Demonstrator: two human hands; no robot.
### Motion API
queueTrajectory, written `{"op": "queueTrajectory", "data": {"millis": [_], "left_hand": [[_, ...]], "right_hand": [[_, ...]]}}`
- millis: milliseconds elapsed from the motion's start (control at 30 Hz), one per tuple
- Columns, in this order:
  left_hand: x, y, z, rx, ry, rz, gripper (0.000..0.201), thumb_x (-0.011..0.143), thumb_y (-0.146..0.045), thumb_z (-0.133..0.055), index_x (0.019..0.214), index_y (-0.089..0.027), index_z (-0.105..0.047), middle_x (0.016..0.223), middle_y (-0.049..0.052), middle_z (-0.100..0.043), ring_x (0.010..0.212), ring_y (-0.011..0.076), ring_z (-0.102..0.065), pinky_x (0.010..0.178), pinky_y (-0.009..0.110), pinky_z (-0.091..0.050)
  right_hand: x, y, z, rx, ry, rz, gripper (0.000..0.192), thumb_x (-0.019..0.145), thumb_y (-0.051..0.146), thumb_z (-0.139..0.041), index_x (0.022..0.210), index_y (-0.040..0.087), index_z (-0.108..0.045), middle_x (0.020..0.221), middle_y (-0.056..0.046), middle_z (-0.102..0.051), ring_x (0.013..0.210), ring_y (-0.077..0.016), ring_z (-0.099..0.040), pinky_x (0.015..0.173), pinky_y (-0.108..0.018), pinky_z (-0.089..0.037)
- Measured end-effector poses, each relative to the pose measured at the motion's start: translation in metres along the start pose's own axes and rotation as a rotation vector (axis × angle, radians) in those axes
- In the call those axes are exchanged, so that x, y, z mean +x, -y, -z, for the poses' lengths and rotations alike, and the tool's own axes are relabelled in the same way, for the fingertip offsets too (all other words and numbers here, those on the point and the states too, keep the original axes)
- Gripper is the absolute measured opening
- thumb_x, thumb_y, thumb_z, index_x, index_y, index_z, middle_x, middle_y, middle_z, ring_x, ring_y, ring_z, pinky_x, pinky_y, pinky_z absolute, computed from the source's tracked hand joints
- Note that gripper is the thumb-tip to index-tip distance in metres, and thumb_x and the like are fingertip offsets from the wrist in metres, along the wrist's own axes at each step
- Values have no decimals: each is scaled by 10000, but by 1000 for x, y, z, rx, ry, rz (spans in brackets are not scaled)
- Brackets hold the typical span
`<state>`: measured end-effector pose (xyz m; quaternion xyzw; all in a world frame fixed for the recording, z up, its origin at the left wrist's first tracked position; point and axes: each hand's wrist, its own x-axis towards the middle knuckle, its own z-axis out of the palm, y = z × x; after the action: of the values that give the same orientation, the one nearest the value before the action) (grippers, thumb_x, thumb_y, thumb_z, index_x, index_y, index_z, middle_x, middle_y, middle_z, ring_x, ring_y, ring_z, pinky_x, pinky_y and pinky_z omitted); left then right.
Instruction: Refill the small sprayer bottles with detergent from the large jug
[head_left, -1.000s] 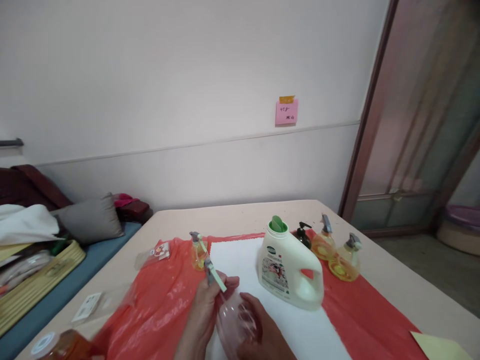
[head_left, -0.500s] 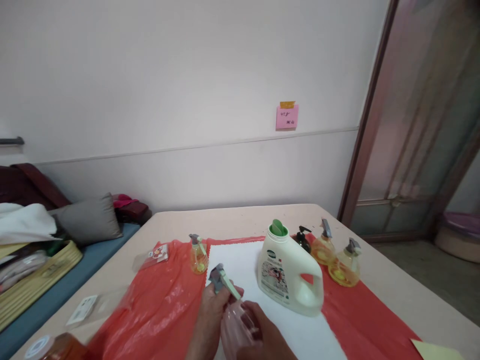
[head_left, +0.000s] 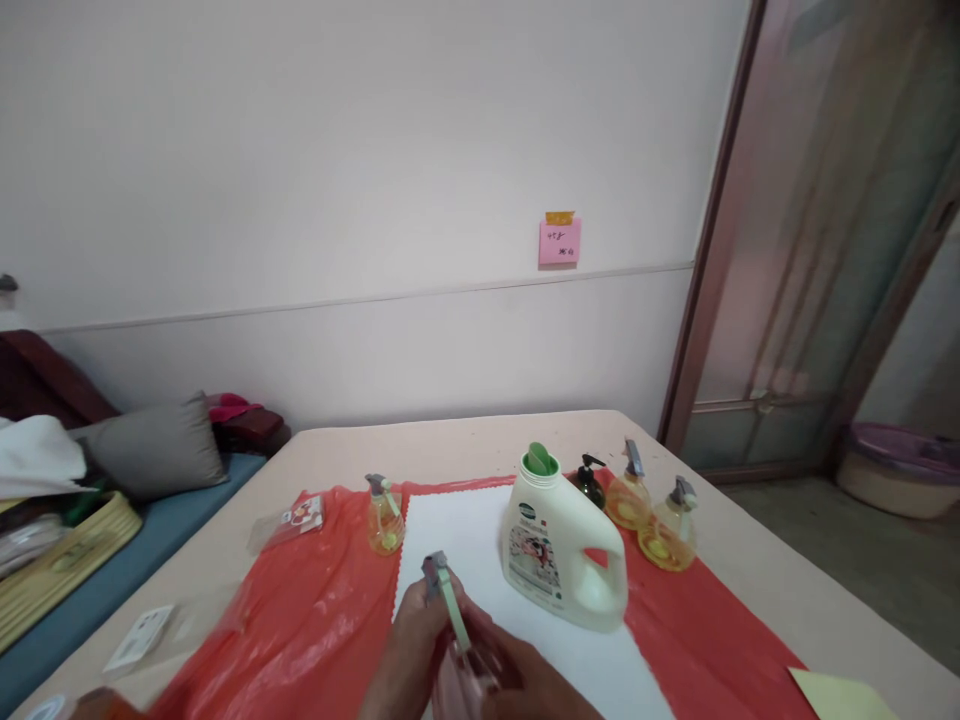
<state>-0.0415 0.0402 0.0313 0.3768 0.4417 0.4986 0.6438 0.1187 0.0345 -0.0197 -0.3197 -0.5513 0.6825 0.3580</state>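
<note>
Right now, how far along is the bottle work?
Looks done: four small bottles stand capped, one left and three right of the white jug, at least three holding yellow liquid. In hand: left hand on a spray head, right hand on a clear bottle that looks empty. Left: filling it, probably.

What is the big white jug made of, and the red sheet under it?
The white jug looks like smooth, opaque plastic with a moulded handle and a soft sheen. The red sheet seems to be thin plastic film: it is glossy and crinkled into folds.
</note>
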Motion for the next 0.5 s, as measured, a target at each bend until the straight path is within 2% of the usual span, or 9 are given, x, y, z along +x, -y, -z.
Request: {"op": "queueTrajectory", "data": {"millis": [67,100,200,267,400,500], "left_hand": [[0,0,-2,14,30,13,371,675,-512,-830,663,-190,-646,592,34,-626,583,200,-611,599,306,-476],[2,1,-2,28,17,12,376,649,-503,-849,655,-191,-640,582,31,-621,576,198,-607,592,304,-472],[8,3,-2,53,-88,-17,387,596,-487,-878,660,-188,-640,573,27,-616,567,191,-604,580,290,-467],[11,4,-3,62,-145,-31,387,592,-488,-872,668,-185,-644,577,24,-614,546,171,-580,557,275,-454],[15,4,-1,51,-198,-49,406,629,-514,-843,660,-181,-613,565,1,-578,508,128,-520,501,244,-415],[25,-3,16,-148,-428,-231,415,610,-479,-864,739,-194,-591,622,-29,-595,575,127,-572,576,246,-488]], "right_hand": [[-3,8,-6,41,22,-18,758,558,380,-777,1298,277,-648,1142,-35,-706,1170,-321,-605,996,-402,-451],[-5,8,-9,23,-12,-45,762,561,365,-772,1307,277,-645,1139,-35,-707,1153,-318,-610,993,-403,-455],[-5,-2,-15,-166,-228,-117,829,511,300,-799,1322,270,-629,1161,-47,-694,1128,-307,-605,993,-396,-451],[-1,-13,-15,-273,-315,-137,857,473,267,-819,1307,269,-619,1177,-54,-681,1114,-295,-601,970,-377,-456],[9,-32,-13,-312,-216,-151,695,491,287,-799,1160,229,-623,1096,-57,-686,1019,-272,-620,869,-348,-470],[11,-39,-9,-437,-275,-151,700,467,280,-804,1134,222,-601,1135,-83,-673,1070,-304,-609,922,-379,-456]]}}
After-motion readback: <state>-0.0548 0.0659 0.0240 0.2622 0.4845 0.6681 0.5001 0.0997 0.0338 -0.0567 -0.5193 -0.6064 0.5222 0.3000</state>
